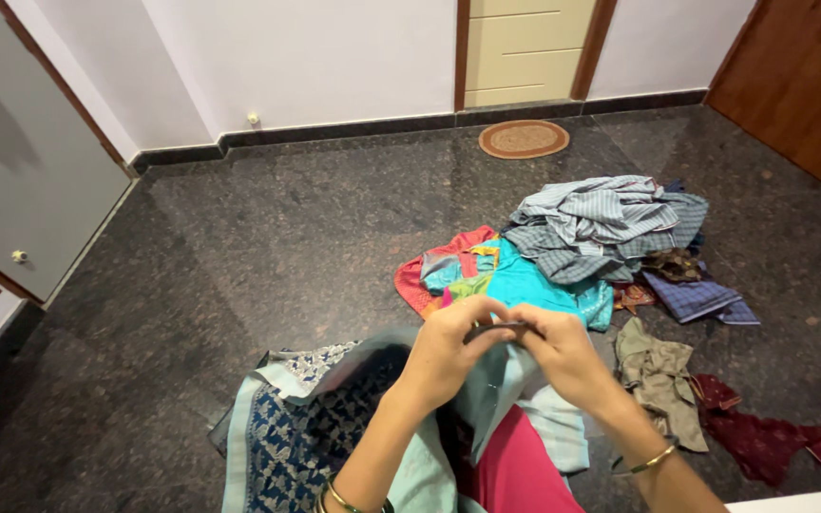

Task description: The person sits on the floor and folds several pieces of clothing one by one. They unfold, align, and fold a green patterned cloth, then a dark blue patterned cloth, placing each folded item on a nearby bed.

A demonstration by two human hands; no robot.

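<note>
My left hand point(448, 347) and my right hand point(563, 351) meet in front of me, both pinching the top edge of a pale blue-grey cloth with a dark blue patterned panel point(296, 427). The cloth hangs from my fingers and spreads over my lap and the floor to the left. A pink garment point(515, 470) lies under it on my lap. Bangles sit on both wrists.
A heap of clothes lies on the dark granite floor point(239, 247) ahead: striped grey-blue shirts point(601, 223), a turquoise and red garment point(486, 275), an olive piece point(658, 375), maroon cloth point(781, 437). A round doormat point(523, 139) lies before a cream door. Wooden door right, grey door left.
</note>
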